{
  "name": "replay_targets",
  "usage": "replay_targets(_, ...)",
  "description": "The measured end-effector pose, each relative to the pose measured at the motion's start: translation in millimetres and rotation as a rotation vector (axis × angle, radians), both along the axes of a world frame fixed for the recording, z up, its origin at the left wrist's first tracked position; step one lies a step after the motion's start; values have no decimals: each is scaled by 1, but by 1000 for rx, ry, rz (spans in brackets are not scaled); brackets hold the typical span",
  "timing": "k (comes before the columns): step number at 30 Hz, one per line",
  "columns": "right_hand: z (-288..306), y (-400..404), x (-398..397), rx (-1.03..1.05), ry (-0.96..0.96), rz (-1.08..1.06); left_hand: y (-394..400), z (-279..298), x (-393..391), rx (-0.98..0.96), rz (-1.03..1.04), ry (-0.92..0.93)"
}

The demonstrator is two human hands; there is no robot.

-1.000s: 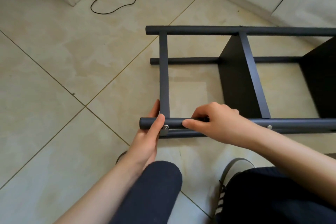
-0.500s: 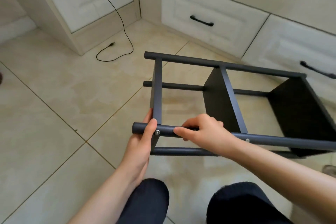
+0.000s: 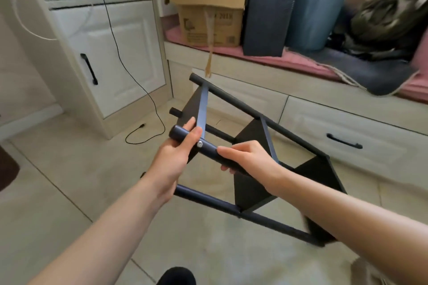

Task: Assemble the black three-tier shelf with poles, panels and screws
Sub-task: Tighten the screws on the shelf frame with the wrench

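Shelf (image 3: 252,157) in front of me, tipped, long axis running from near-left down to far-right, its lower pole (image 3: 231,206) low over the tiled floor (image 3: 69,169); whether it touches I cannot tell. My left hand (image 3: 176,155) grips the near pole (image 3: 208,147) at its upper end, thumb just beside a silver screw (image 3: 199,144). My right hand (image 3: 245,157) clamps the same pole just past that screw. Both hands sit close together at one end, so I judge standing it upright means swinging the far end down from here.

Black shelf (image 3: 254,183) — assembled, tilted
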State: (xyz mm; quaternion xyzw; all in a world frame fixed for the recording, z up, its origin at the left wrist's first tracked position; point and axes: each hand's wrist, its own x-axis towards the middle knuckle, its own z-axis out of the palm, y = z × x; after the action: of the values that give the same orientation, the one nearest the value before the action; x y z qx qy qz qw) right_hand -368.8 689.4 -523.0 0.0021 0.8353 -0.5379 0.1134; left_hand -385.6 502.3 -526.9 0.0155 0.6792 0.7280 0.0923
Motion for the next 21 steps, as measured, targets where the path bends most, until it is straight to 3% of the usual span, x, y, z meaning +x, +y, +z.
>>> replay_targets(11, 78, 25, 22, -416, 161, -160, 47, 137, 0, -226, -94, 307)
replay_targets(18, 81, 53, 67, -735, 184, -175, 103, 171, 44, -557, -31, 530)
replay_targets(21, 78, 67, 86, -680, 184, -200, 123, 173, 64, -653, 23, 628)
